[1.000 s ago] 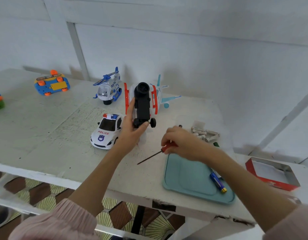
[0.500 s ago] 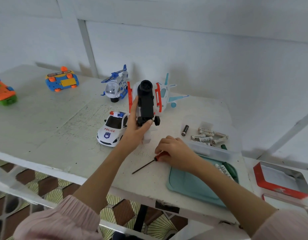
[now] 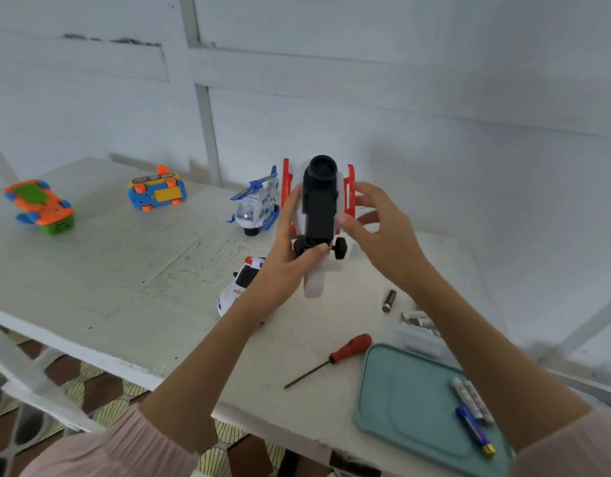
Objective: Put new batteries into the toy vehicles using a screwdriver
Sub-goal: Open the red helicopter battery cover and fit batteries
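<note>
The right hand [image 3: 379, 235] has dropped the screwdriver [image 3: 331, 358], fingers loosely spread by the toy plane [image 3: 319, 215] gripped in the left hand [image 3: 290, 266]; batteries seemingly not yet swapped.

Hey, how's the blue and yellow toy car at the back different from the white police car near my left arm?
The blue and yellow toy car lies upside down, orange wheels up; the white police car sits upright on its wheels. The blue one lies in full view far back on the white table; the police car is partly hidden behind the left forearm. Neither is being touched.

matt teal plastic tray [image 3: 400, 401], scuffed painted table [image 3: 91, 270]
</note>
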{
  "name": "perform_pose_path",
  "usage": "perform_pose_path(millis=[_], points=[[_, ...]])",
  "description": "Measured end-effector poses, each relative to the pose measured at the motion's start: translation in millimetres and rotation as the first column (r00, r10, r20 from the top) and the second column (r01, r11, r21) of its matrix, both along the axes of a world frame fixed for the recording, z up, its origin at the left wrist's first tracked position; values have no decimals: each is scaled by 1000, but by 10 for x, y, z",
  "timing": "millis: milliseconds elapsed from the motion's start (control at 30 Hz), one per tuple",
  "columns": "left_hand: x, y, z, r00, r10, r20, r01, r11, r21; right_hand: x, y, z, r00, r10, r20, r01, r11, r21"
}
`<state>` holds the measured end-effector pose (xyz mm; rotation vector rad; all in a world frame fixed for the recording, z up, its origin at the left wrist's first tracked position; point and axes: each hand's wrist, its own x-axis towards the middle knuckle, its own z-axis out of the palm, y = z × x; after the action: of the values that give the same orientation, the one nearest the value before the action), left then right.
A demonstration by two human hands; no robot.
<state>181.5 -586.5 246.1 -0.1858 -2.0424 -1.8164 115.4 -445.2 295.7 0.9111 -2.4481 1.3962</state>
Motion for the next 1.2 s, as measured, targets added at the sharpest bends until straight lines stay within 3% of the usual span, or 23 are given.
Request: perform_pose_path(millis=[167, 367, 600, 767, 900, 1200], points=[[-9, -379, 143, 998, -55, -36, 55, 998, 2, 2, -438, 221, 999, 36, 5, -35, 996, -84], [-22, -1183, 99, 997, 18, 80, -21, 999, 40, 31, -1234, 221, 998, -23, 51, 26, 999, -44], [-24, -2352, -129, 994, -43, 104, 53, 994, -95, 65, -2175, 42, 960, -5, 281, 48, 988, -148], [-31, -3002, -409, 991, -21, 132, 62, 949, -310, 80, -2681, -201, 914, -20, 405, 115, 970, -212], [-100, -3315, -600, 988, 58, 145, 7, 909, -416, 128, -3028, -335, 934, -73, 349, 134, 979, -153], [-232, -3481, -904, 979, 197, 46, -161, 896, -413, 185, -3360, -612, 967, -190, 172, 204, 977, -67]])
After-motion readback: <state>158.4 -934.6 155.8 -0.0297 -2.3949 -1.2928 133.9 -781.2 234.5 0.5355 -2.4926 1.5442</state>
